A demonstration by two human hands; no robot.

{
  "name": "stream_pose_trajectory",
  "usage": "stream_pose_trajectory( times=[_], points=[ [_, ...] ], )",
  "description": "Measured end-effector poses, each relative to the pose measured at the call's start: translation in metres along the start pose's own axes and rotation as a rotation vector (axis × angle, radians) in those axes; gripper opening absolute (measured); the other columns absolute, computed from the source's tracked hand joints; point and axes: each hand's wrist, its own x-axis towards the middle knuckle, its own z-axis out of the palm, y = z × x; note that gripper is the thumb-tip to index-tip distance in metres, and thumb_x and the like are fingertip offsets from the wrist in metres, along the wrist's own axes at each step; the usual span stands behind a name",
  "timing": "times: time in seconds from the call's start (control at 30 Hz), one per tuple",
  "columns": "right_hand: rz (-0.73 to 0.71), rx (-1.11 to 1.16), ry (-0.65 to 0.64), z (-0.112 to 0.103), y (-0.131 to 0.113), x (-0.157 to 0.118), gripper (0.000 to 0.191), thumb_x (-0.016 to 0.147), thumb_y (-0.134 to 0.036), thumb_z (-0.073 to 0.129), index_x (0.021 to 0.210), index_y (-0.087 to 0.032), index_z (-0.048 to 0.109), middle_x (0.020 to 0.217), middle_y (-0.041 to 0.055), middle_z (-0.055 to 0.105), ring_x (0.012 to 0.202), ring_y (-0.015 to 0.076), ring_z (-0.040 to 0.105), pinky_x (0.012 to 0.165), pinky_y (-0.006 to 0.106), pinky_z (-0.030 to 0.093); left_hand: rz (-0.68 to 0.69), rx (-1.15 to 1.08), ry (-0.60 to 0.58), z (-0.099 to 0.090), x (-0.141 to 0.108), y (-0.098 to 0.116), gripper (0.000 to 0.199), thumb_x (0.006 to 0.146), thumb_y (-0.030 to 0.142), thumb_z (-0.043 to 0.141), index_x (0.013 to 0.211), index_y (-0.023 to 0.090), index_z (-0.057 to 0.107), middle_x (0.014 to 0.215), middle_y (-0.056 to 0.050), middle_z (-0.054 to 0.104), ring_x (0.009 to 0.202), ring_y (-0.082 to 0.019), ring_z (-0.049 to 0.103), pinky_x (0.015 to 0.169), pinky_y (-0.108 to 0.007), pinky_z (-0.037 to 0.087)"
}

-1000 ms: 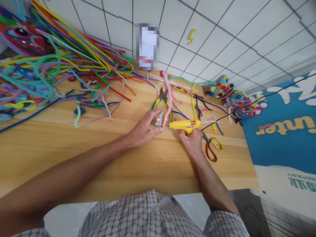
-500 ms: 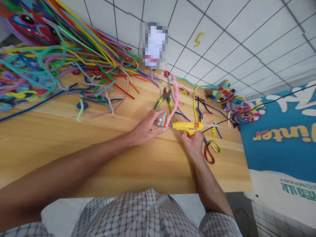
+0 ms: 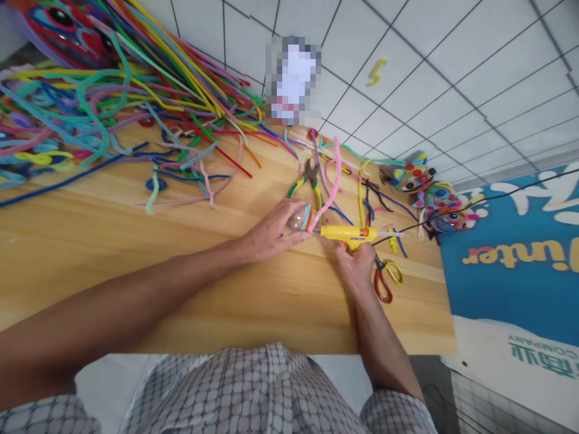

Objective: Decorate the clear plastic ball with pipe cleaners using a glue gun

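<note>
Pipe cleaners (image 3: 183, 72) crowd the upper left. At the frame's centre, the left hand (image 3: 266, 236) clasps a clear plastic piece (image 3: 297, 220) (banded blue and orange), a pink strip (image 3: 337, 175) reaching up beside it; just right, the right hand (image 3: 356, 264) is wrapped around a yellow glue gun (image 3: 342, 232).

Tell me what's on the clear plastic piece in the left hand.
Across the clear plastic piece run a light-blue strip and an orange strip; a pink pipe cleaner extends from its right edge. The left hand covers part of it, hiding what lies there.
</note>
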Motion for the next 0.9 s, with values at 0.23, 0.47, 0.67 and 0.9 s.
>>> stream_pose_trajectory(
  times=[0.23, 0.47, 0.67, 0.9],
  points=[
    [0.009, 0.008, -0.001, 0.002, 0.009, -0.001, 0.021, 0.078, -0.044, 0.067, 0.065, -0.030, 0.057, 0.055, -0.0008, 0.056, 0.060, 0.0225, 0.055, 0.062, 0.037, 0.050, -0.016, -0.003, -0.006, -0.001, -0.001, 0.000, 0.061, 0.110, 0.046, 0.079, 0.163, 0.025, 0.058, 0.166, -0.018, 0.065, 0.155, -0.037, 0.065, 0.132, -0.057, 0.054],
    [0.030, 0.013, 0.008, 0.003, 0.015, -0.001, 0.018, 0.078, -0.046, 0.065, 0.072, -0.030, 0.061, 0.059, -0.0008, 0.060, 0.064, 0.0240, 0.058, 0.068, 0.038, 0.054, -0.017, 0.002, 0.003, 0.000, -0.001, 0.001, 0.060, 0.110, 0.046, 0.079, 0.162, 0.024, 0.058, 0.165, -0.018, 0.066, 0.154, -0.037, 0.065, 0.132, -0.057, 0.054],
    [-0.011, 0.054, -0.001, 0.003, 0.019, -0.002, 0.019, 0.081, -0.045, 0.067, 0.072, -0.029, 0.062, 0.060, -0.0017, 0.061, 0.063, 0.0230, 0.058, 0.071, 0.039, 0.054, -0.014, 0.001, -0.006, -0.001, -0.001, 0.002, 0.060, 0.110, 0.045, 0.078, 0.163, 0.024, 0.059, 0.166, -0.019, 0.066, 0.153, -0.038, 0.066, 0.131, -0.059, 0.055],
    [-0.090, 0.069, 0.051, 0.004, 0.020, 0.001, 0.018, 0.079, -0.043, 0.069, 0.072, -0.027, 0.063, 0.061, -0.0026, 0.060, 0.063, 0.0203, 0.057, 0.064, 0.034, 0.049, 0.026, 0.046, -0.006, 0.000, -0.001, 0.001, 0.058, 0.111, 0.040, 0.078, 0.162, 0.022, 0.055, 0.161, -0.019, 0.068, 0.150, -0.035, 0.068, 0.125, -0.056, 0.059]
  ],
)
